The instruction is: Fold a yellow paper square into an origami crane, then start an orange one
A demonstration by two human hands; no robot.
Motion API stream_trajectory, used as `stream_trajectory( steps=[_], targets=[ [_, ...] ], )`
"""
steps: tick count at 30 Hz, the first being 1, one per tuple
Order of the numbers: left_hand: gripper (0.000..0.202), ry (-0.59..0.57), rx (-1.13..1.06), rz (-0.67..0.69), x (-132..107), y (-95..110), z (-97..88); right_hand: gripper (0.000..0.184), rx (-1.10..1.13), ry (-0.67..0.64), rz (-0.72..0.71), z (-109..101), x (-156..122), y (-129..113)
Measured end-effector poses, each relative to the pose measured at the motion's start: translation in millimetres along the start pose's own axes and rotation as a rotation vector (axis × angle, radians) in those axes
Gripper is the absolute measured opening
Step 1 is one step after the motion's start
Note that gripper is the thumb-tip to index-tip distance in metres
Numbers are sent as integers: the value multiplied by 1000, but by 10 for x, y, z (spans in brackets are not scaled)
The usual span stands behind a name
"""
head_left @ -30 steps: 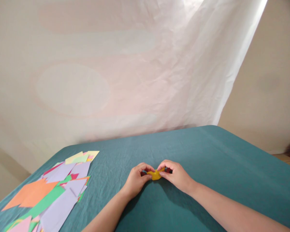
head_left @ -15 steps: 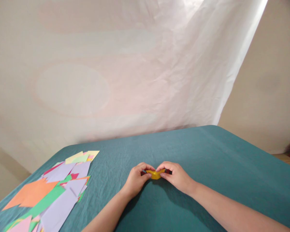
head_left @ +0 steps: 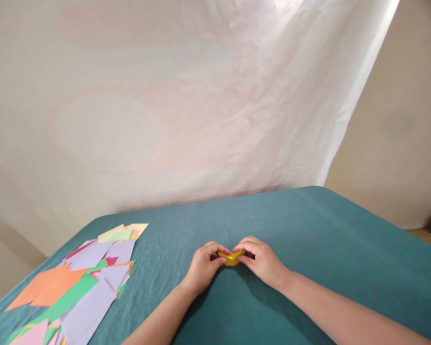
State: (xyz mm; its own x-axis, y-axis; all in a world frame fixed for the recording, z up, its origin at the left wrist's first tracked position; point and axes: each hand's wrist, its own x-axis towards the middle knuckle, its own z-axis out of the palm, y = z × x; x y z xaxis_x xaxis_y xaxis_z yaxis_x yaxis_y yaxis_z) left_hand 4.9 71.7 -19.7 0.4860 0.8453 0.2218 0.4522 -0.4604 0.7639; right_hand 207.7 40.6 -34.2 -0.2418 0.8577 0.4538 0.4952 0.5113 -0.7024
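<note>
Yellow folded paper, held over the green surface with its opposite ends pinched between thumb and fingers of the nearly closed left hand and right hand, calls for light, even pressure to keep its creases crisp.

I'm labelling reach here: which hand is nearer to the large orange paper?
Left. The left hand is to the right of the large orange paper, apart from it, pinching one end of the yellow piece; the right hand is farther right, at the piece's other end.
</note>
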Motion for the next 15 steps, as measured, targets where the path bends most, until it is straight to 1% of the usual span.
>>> stream_trajectory(
  steps=[7, 15],
  targets=[
    [20, -2, 23, 5, 4, -14, 13, 13, -18, -7, -52, 22, -11, 73],
    [15, -4, 36, 17, 5, -44, 4, 13, -81, -35, -142, 15, -11, 111]
  ],
)
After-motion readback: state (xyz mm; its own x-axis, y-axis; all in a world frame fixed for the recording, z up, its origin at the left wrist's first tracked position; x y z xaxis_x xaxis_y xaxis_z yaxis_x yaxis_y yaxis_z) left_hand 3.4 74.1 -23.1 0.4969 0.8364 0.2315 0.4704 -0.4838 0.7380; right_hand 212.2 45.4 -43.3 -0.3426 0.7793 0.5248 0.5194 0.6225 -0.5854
